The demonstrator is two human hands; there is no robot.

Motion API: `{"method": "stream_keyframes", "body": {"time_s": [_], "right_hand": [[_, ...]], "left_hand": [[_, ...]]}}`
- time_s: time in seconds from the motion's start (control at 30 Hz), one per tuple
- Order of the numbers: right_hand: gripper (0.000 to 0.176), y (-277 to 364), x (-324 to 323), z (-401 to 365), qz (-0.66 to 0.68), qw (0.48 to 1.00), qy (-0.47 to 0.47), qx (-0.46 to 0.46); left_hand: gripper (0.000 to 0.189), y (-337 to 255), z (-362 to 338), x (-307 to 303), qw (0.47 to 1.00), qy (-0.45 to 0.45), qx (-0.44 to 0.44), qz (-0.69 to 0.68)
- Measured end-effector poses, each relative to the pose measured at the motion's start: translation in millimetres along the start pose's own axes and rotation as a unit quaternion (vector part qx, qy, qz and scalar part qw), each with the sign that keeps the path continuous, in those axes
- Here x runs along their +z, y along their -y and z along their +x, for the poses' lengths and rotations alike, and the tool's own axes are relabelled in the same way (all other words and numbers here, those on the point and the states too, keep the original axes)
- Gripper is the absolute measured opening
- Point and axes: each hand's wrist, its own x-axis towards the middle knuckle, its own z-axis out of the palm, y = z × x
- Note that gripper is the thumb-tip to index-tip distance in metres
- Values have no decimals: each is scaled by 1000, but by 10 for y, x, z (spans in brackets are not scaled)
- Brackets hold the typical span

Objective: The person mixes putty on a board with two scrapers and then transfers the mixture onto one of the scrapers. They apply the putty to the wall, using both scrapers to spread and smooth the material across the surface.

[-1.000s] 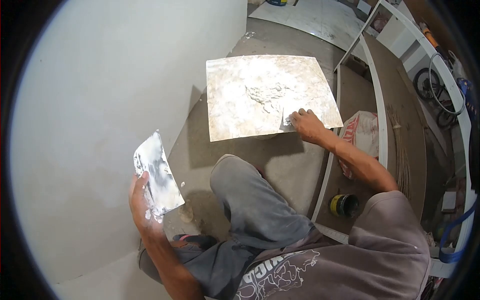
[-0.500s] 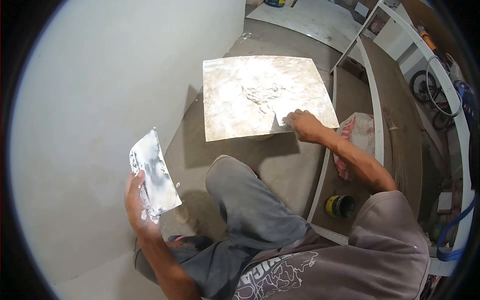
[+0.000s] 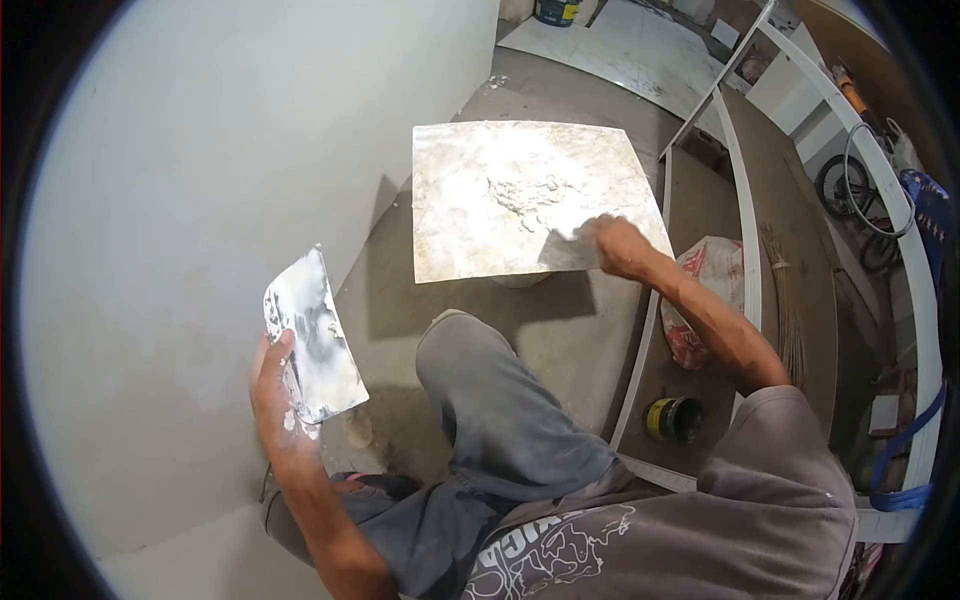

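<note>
My left hand (image 3: 273, 385) is closed around the lower left edge of a thin, flat putty-smeared plate (image 3: 315, 335), held up at the left beside the wall. White paste coats the plate's face and part of my wrist. At the near right edge of a pale square board (image 3: 450, 240), my right hand (image 3: 617, 246) grips a putty knife (image 3: 563, 250), somewhat blurred. Its handle is hidden in the fingers, and its grey blade is low over the board. A lumpy heap of white putty (image 3: 530, 198) lies mid-board, just beyond the blade.
A smooth white wall (image 3: 200, 180) rises at the left. Right of the board, a white metal frame (image 3: 748, 215) surrounds a red and white sack (image 3: 715, 285) and a dark tub (image 3: 675, 419). Another bucket (image 3: 557, 11) stands on a panel at the back. My bent knee (image 3: 455, 345) is in front.
My right hand has shifted slightly right with the putty knife, and more of its blade shows dark. The left-hand plate has risen a little. The whole view has moved slightly.
</note>
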Motion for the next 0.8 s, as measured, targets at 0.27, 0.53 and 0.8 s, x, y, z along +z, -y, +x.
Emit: {"method": "stream_keyframes", "body": {"time_s": [0.27, 0.53, 0.8], "right_hand": [[52, 152, 284, 23, -18, 1000, -18, -9], [50, -15, 191, 72, -14, 994, -75, 73], [52, -185, 62, 40, 48, 996, -51, 47]], "left_hand": [[30, 19, 34, -58, 1000, -6, -4, 2], [32, 47, 53, -110, 1000, 25, -8, 11], [33, 28, 31, -50, 1000, 3, -8, 14]]}}
